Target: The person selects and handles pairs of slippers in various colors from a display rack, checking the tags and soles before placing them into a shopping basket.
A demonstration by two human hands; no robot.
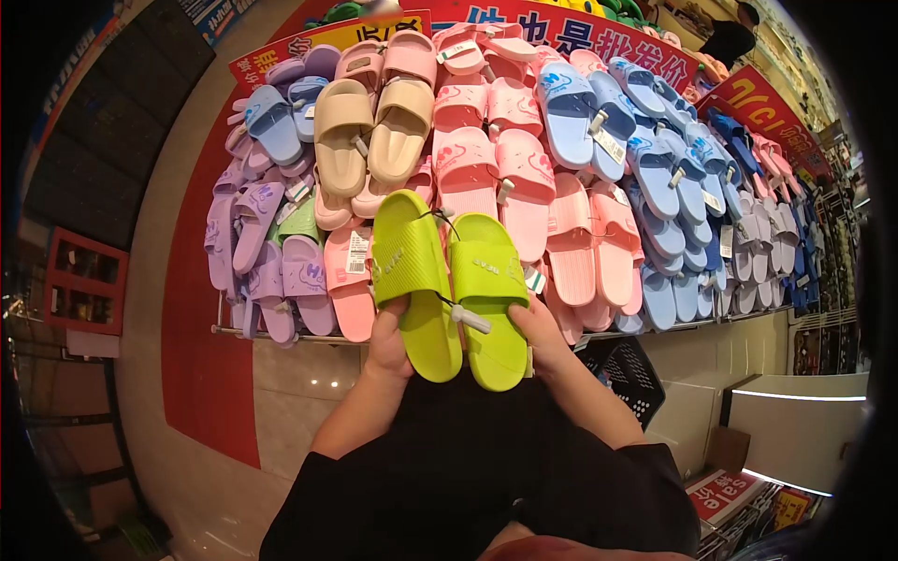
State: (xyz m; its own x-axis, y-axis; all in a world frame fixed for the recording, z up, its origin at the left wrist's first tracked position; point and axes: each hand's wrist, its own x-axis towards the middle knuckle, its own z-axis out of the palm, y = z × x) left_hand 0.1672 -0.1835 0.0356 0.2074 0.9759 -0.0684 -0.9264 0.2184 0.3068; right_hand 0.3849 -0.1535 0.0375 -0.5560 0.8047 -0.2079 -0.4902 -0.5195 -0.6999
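A pair of lime-green slide slippers is held up in front of me, joined by a cord with a grey security tag. My left hand grips the left slipper by its outer side, the thumb near the strap. On the other side, my right hand is closed on the outer edge of the right slipper, its thumb on top. Most of the fingers are hidden beneath the soles. Right behind the pair lie pink slippers and a beige pair on the display.
Stacked purple slippers fill the display's left, blue ones its right. A metal rail runs along the front edge. Red signs stand behind. A black perforated basket is below at right. Another person is far back.
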